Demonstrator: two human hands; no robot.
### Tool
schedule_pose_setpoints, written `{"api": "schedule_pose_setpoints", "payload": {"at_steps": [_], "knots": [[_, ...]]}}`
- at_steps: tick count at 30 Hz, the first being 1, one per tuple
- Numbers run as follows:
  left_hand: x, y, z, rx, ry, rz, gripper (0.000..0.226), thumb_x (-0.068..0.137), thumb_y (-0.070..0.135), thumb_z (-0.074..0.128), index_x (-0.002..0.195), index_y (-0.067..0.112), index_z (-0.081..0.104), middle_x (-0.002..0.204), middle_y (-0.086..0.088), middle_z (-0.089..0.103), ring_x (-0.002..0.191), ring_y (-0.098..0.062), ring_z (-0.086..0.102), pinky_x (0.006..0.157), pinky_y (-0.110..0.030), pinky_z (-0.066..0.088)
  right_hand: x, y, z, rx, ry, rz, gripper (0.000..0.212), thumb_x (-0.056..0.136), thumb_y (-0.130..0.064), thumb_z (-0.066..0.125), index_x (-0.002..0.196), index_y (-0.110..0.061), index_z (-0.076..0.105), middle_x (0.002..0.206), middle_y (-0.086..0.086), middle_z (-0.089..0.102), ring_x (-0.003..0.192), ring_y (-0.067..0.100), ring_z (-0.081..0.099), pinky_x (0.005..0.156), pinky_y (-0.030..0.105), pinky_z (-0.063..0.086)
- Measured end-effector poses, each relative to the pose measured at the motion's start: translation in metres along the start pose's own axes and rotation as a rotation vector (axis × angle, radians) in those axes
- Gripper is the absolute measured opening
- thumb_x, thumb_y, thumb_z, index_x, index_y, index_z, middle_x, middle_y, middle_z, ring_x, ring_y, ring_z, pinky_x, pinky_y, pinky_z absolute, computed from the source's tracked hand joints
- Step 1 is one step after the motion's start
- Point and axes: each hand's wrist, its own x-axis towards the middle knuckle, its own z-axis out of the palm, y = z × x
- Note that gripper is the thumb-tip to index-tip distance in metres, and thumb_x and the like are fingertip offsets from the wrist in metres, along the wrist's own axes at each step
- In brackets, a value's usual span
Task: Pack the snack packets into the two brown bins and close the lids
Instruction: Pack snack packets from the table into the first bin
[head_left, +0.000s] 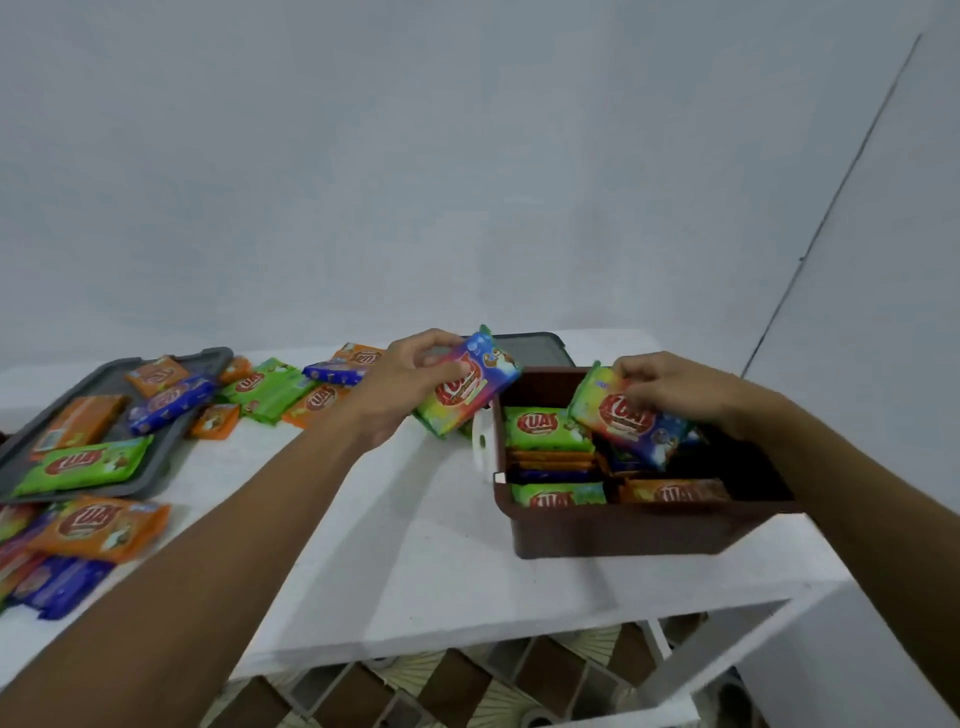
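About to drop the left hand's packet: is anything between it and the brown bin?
Partly. The rainbow-coloured foil packet in the left hand is just outside the brown plastic bin at its left rim, gap clear, but the right hand holds a second rainbow-coloured packet tilted over the opening.

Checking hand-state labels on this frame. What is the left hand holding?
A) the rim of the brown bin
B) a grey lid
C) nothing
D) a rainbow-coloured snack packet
D: the left hand pinches a rainbow packet just left of the brown bin, while the right hand grips a second packet over the bin.
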Motion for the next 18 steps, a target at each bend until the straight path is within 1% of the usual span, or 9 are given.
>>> {"api": "schedule_pose_setpoints", "payload": {"at_steps": [2, 4, 5, 7, 9, 11, 13, 16, 18], "knots": [[0.004, 0.014, 0.027, 0.146, -0.102, 0.021, 0.025, 0.088, 0.015, 0.068, 0.112, 0.018, 0.061, 0.09, -0.002, 0.074, 0.082, -0.015, 0.071, 0.064, -0.026, 0.056, -0.006, 0.02, -0.009, -0.185, -0.074, -0.029, 0.011, 0.092, -0.012, 0.056, 0.094, -0.021, 0.062, 0.096, 0.002, 0.069, 0.088, 0.019, 0.068, 0.077, 0.033, 0.054], [0.007, 0.026, 0.055, 0.367, -0.245, 0.038, 0.024, 0.09, 0.016, 0.066, 0.112, 0.021, 0.058, 0.093, 0.0, 0.074, 0.077, -0.009, 0.069, 0.057, -0.018, 0.051, -0.011, 0.036, -0.014, -0.285, -0.16, -0.064, 0.014, 0.091, -0.01, 0.058, 0.099, -0.021, 0.061, 0.098, 0.005, 0.067, 0.091, 0.02, 0.066, 0.077, 0.03, 0.053], [0.009, 0.029, 0.07, 0.484, -0.337, 0.045, 0.024, 0.091, 0.016, 0.065, 0.113, 0.021, 0.057, 0.098, -0.001, 0.073, 0.08, -0.01, 0.069, 0.059, -0.018, 0.05, -0.015, 0.043, -0.015, -0.323, -0.199, -0.079, 0.016, 0.091, -0.009, 0.058, 0.103, -0.017, 0.062, 0.099, 0.009, 0.067, 0.091, 0.024, 0.065, 0.078, 0.031, 0.052], [0.012, 0.025, 0.093, 0.729, -0.529, 0.057, 0.026, 0.091, 0.017, 0.064, 0.115, 0.021, 0.055, 0.107, -0.004, 0.069, 0.089, -0.016, 0.068, 0.067, -0.025, 0.054, -0.016, 0.054, -0.013, -0.443, -0.262, -0.103, 0.02, 0.093, -0.014, 0.056, 0.112, -0.012, 0.063, 0.102, 0.015, 0.066, 0.094, 0.028, 0.062, 0.08, 0.027, 0.048], [0.015, 0.013, 0.11, 0.993, -0.648, 0.061, 0.028, 0.091, 0.019, 0.063, 0.116, 0.021, 0.052, 0.112, -0.005, 0.065, 0.093, -0.022, 0.064, 0.077, -0.036, 0.054, -0.016, 0.063, -0.01, -0.581, -0.278, -0.114, 0.029, 0.097, -0.022, 0.052, 0.125, -0.018, 0.061, 0.115, 0.005, 0.066, 0.101, 0.021, 0.06, 0.086, 0.024, 0.046], [0.014, 0.001, 0.123, 1.203, -0.686, 0.064, 0.028, 0.092, 0.019, 0.06, 0.119, 0.018, 0.049, 0.107, -0.004, 0.059, 0.091, -0.023, 0.056, 0.077, -0.037, 0.048, -0.012, 0.075, -0.008, -0.679, -0.281, -0.148, 0.035, 0.098, -0.025, 0.052, 0.132, -0.023, 0.057, 0.128, -0.006, 0.06, 0.109, 0.015, 0.056, 0.096, 0.027, 0.044], [0.011, -0.005, 0.125, 1.316, -0.676, 0.07, 0.028, 0.094, 0.019, 0.056, 0.121, 0.017, 0.051, 0.107, -0.003, 0.056, 0.093, -0.021, 0.052, 0.078, -0.034, 0.043, -0.007, 0.081, -0.003, -0.735, -0.314, -0.167, 0.035, 0.098, -0.027, 0.053, 0.133, -0.025, 0.057, 0.132, -0.006, 0.058, 0.115, 0.015, 0.053, 0.101, 0.031, 0.044], [0.006, -0.011, 0.126, 1.468, -0.693, 0.06, 0.034, 0.092, 0.023, 0.054, 0.126, 0.023, 0.052, 0.118, -0.004, 0.059, 0.1, -0.022, 0.054, 0.083, -0.036, 0.046, -0.005, 0.083, -0.005, -0.732, -0.37, -0.163, 0.037, 0.098, -0.025, 0.054, 0.134, -0.026, 0.056, 0.137, -0.005, 0.054, 0.122, 0.014, 0.049, 0.106, 0.032, 0.042], [0.003, -0.012, 0.125, 1.493, -0.7, 0.048, 0.039, 0.091, 0.023, 0.056, 0.129, 0.025, 0.05, 0.121, -0.003, 0.059, 0.104, -0.022, 0.055, 0.086, -0.037, 0.047, -0.004, 0.085, -0.008, -0.713, -0.39, -0.159, 0.038, 0.098, -0.021, 0.054, 0.135, -0.027, 0.054, 0.139, -0.006, 0.051, 0.125, 0.014, 0.046, 0.108, 0.032, 0.04]]}}
